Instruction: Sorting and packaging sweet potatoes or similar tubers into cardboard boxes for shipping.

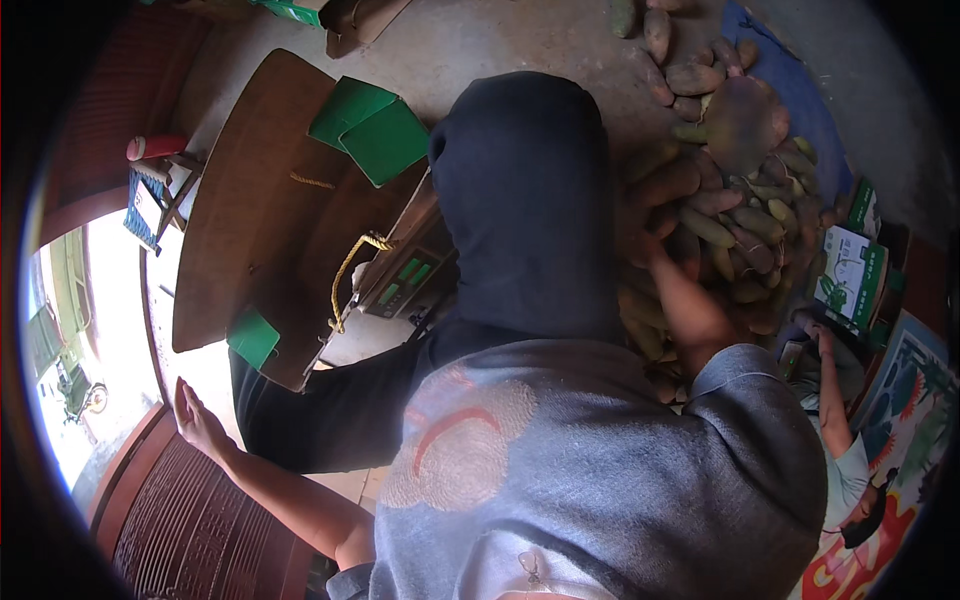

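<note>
left hand [202,427] empty, fingers loose | right hand [645,243] at veg [710,228] by tarp's [800,90] edge, can't tell grip | cup gently imo

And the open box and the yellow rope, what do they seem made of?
Open box: likely cardboard, matte brown and green, with thin, flat flaps. Yellow rope: perhaps synthetic cord, slightly glossy, with visibly twisted strands; natural fibre is possible.

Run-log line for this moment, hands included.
left hand: open, empty | right hand: at vegetable heap, grip unclear | open cardboard box: left side | lit green display: right of box
</note>
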Demonstrator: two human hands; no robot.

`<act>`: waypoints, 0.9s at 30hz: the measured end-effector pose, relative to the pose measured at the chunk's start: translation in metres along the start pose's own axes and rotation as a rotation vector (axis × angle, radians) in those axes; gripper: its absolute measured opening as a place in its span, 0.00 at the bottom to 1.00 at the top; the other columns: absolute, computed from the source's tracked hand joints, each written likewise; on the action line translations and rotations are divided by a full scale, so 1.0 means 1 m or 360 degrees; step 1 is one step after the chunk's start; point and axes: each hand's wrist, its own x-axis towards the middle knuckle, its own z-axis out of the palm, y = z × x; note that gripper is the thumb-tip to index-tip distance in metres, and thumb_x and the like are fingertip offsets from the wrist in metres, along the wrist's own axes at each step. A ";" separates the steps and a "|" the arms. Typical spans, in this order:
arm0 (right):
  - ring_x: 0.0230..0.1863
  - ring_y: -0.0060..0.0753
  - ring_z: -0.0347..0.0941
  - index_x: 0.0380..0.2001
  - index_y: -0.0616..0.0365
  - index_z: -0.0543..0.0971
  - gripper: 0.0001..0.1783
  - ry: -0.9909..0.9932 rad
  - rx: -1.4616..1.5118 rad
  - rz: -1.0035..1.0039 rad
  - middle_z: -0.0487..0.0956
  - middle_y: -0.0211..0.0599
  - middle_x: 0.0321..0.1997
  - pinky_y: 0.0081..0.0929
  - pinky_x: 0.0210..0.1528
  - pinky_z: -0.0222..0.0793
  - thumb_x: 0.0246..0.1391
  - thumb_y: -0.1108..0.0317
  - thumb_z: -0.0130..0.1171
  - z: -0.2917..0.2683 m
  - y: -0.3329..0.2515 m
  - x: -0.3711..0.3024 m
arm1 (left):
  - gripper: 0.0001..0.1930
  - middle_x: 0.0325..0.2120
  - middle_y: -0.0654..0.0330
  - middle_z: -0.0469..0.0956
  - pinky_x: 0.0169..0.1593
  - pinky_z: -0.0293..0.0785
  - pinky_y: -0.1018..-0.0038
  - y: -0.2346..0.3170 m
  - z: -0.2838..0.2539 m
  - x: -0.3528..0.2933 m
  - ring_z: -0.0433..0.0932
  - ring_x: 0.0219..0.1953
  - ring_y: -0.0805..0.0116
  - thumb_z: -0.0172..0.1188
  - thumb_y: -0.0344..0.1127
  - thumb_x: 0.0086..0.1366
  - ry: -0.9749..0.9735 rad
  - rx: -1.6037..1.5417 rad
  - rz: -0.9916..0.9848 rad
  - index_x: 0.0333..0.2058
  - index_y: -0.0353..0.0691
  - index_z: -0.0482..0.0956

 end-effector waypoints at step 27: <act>0.68 0.58 0.66 0.64 0.60 0.64 0.40 0.0459 0.2088 0.0619 0.72 0.59 0.62 0.49 0.67 0.66 0.59 0.45 0.60 -0.184 -0.145 -0.018 | 0.17 0.51 0.56 0.83 0.56 0.75 0.71 -0.077 0.017 -0.032 0.81 0.53 0.65 0.60 0.39 0.73 -0.0016 -0.0540 -0.0520 0.55 0.37 0.82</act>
